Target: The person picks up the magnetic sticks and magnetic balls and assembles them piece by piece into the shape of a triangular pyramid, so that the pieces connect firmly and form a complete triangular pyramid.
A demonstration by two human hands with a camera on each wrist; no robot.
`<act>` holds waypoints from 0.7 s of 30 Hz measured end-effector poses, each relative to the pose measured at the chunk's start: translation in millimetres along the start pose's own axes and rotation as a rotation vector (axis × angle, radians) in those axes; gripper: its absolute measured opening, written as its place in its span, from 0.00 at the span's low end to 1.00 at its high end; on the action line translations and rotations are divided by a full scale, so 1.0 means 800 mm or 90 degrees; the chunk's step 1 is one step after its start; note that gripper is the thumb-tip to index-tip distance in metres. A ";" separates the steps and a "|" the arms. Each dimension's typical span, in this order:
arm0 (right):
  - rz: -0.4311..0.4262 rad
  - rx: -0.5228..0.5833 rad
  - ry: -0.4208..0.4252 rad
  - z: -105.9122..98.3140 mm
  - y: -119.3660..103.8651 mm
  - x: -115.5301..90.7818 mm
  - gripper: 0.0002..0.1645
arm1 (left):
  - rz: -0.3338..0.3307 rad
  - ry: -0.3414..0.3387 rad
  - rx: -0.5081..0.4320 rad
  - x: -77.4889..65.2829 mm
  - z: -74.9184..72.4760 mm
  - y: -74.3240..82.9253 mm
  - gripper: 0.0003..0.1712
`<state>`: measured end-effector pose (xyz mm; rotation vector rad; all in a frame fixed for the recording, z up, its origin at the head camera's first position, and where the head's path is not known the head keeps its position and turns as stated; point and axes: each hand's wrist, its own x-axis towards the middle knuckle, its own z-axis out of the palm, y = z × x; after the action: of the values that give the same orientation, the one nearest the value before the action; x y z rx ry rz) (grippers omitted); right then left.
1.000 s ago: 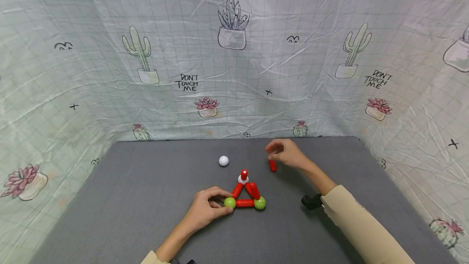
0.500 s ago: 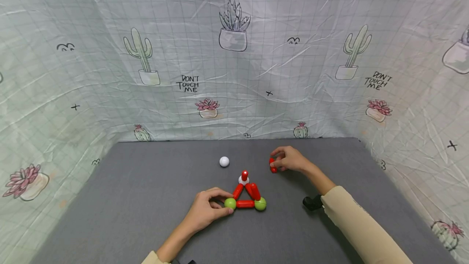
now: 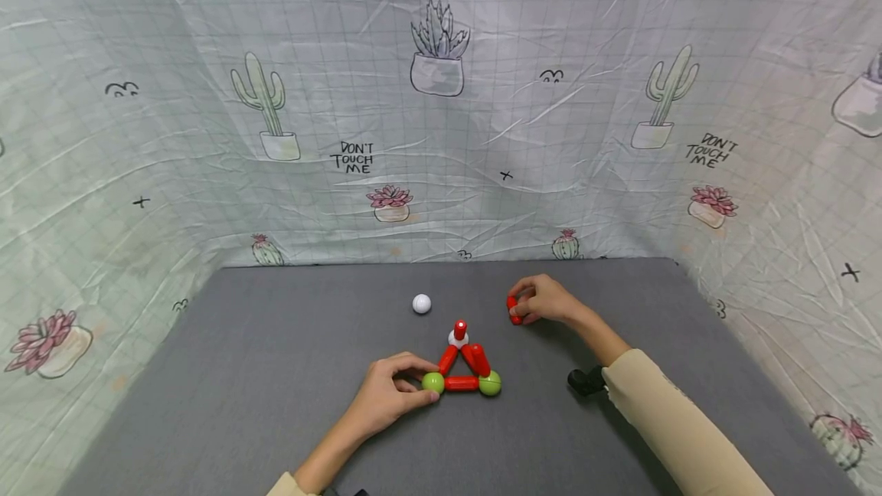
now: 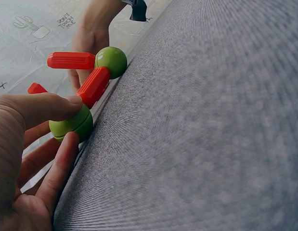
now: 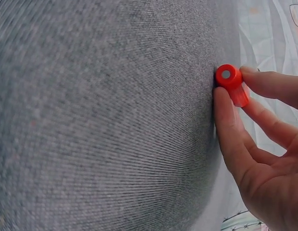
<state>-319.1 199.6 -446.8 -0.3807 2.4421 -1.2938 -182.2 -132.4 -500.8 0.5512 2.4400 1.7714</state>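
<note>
A triangle of red magnetic rods [image 3: 461, 383] joins two green balls and a white ball [image 3: 458, 338] on the grey table. From the white ball and the right green ball [image 3: 490, 383], further red rods rise at a tilt. My left hand [image 3: 390, 389] holds the left green ball [image 4: 74, 124] between thumb and fingers. At the back right, my right hand [image 3: 547, 300] pinches a loose red rod [image 5: 228, 76] low over the cloth. A grey metal disc shows in that rod's end in the right wrist view.
A loose white ball [image 3: 422, 304] lies behind the triangle. The grey cloth-covered table [image 3: 276, 373] ends at a patterned curtain [image 3: 441, 144] at the back and sides. A black strap piece [image 3: 586, 381] sticks out by the right sleeve.
My right hand has come down onto the loose red rod and closed its fingers on it. The left hand stays at the left green ball, and the triangle has not moved.
</note>
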 end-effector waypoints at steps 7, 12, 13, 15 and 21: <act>0.009 0.015 0.003 -0.001 0.001 0.000 0.22 | -0.004 -0.002 0.001 -0.001 0.000 -0.002 0.20; 0.012 0.016 -0.005 -0.003 0.002 -0.002 0.24 | -0.002 -0.005 0.000 0.000 0.000 -0.001 0.20; 0.013 0.016 -0.007 -0.004 0.002 -0.002 0.24 | -0.001 -0.005 0.000 0.000 0.000 -0.001 0.20; 0.013 0.020 -0.009 -0.004 -0.001 -0.004 0.25 | 0.000 -0.005 0.000 0.000 0.000 0.000 0.20; -0.015 0.021 -0.010 -0.006 -0.017 -0.013 0.24 | -0.004 0.000 0.001 -0.001 0.000 0.000 0.20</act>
<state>-311.1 199.7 -430.8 -0.4108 2.4067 -1.3343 -181.8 -132.6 -500.8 0.5425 2.4410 1.7679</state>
